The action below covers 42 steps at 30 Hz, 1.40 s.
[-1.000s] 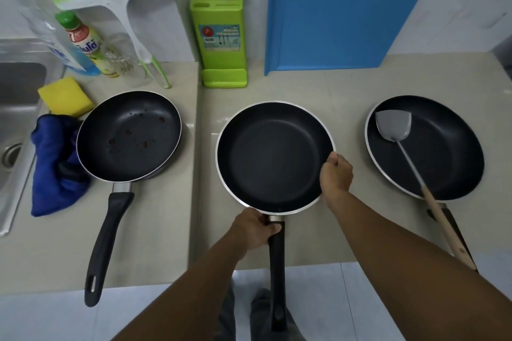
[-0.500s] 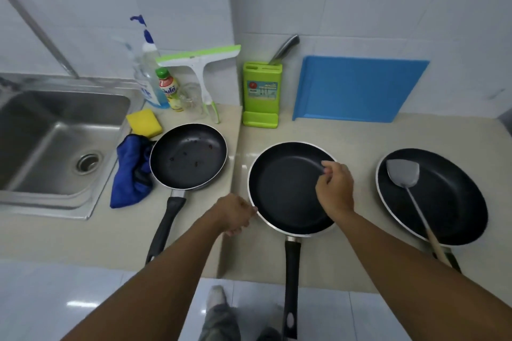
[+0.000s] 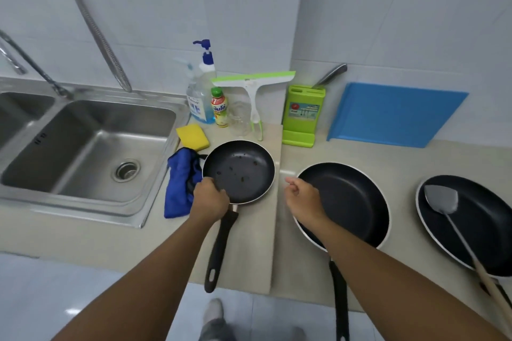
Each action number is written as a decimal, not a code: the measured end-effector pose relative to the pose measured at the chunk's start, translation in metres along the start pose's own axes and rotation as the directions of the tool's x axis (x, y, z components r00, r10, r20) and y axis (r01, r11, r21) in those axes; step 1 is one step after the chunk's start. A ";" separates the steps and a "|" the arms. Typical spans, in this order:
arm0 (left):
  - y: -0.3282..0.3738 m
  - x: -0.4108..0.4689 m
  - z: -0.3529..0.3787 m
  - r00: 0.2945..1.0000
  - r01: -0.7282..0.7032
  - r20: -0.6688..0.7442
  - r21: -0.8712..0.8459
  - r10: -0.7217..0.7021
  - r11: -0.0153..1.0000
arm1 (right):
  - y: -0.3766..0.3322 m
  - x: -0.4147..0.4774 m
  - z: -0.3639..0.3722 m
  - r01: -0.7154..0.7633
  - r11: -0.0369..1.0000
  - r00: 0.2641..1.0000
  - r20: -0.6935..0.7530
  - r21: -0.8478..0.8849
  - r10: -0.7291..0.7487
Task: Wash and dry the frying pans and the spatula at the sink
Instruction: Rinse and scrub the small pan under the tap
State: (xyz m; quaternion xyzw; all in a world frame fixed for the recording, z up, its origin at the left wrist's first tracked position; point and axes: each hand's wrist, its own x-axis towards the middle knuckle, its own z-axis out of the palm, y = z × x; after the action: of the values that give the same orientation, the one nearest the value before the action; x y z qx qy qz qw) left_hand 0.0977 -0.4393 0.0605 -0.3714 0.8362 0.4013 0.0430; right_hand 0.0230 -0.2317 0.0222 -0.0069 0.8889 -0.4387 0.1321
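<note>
Two hands are at work over the counter (image 3: pixel 249 257). The left hand (image 3: pixel 211 198) has its fingers (image 3: pixel 206 183) curled over the near-left rim of the small frying pan (image 3: pixel 239 170), just above where the black handle (image 3: pixel 220 246) joins the pan; they look closed on the rim, thumb side hidden. The right hand (image 3: pixel 303 196) hovers over the left edge of the middle frying pan (image 3: pixel 352 199), its fingers (image 3: pixel 291 181) loosely curled and pinching nothing that can be seen; whether they touch the rim cannot be told.

The small pan sits flat on the counter, near the sink (image 3: pixel 91 147), with dark specks of residue on its floor. Touching its left side is a crumpled blue cloth (image 3: pixel 180 183), and just beyond that a yellow sponge (image 3: pixel 192 137). A pump bottle of soap (image 3: pixel 202 97) stands at the far edge by the wall. At the right, a third frying pan (image 3: pixel 476 219) holds the spatula (image 3: pixel 440 199), blade resting inside and wooden handle running toward the near edge.

By the look of it, washing has not begun: the basin is dry and empty, and all three pans are on the counter. The step in hand seems to be taking up the dirty small pan first. The next move calls for a firmer hold, probably on the handle, then a lift leftward over the cloth into the basin without dragging it.
</note>
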 end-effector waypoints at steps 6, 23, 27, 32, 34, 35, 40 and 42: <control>-0.009 0.027 0.000 0.999 0.007 0.039 0.033 -0.008 0.999 | -0.031 0.017 0.056 -0.130 0.992 0.988 -0.086 0.008 0.130; -0.037 0.027 -0.037 0.948 0.200 0.305 -0.358 -0.088 0.912 | -0.063 -0.004 0.068 -0.154 0.987 0.964 -0.213 0.042 0.160; -0.031 0.024 -0.056 0.969 0.168 0.243 -0.563 -0.032 0.809 | -0.112 -0.004 0.048 0.055 0.998 0.977 -0.204 -0.036 -0.061; -0.046 0.043 -0.070 1.000 0.013 0.025 -0.605 0.002 0.796 | -0.152 -0.003 0.050 0.112 0.990 0.989 -0.109 0.087 -0.103; -0.035 0.031 -0.098 1.000 0.028 0.017 -0.625 -0.022 0.781 | -0.161 -0.007 0.062 0.084 0.977 0.995 -0.076 0.195 -0.070; -0.035 0.031 -0.108 0.999 0.037 0.012 -0.640 -0.038 0.768 | -0.167 -0.009 0.071 0.038 0.964 0.999 -0.043 0.264 -0.028; -0.057 0.049 -0.151 0.994 0.072 -0.005 -0.719 -0.108 0.691 | -0.198 -0.049 0.124 -0.193 0.900 0.947 0.314 0.392 0.066; -0.071 0.062 -0.168 0.993 0.072 -0.009 -0.757 -0.120 0.650 | -0.212 -0.063 0.154 -0.278 0.875 0.885 0.460 0.396 0.072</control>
State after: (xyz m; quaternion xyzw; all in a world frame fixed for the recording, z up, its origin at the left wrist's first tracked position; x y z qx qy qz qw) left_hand 0.1370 -0.6225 0.1057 -0.4108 0.5740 0.6985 -0.1182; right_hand 0.0986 -0.4734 0.1129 0.0095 0.7075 -0.6060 0.3635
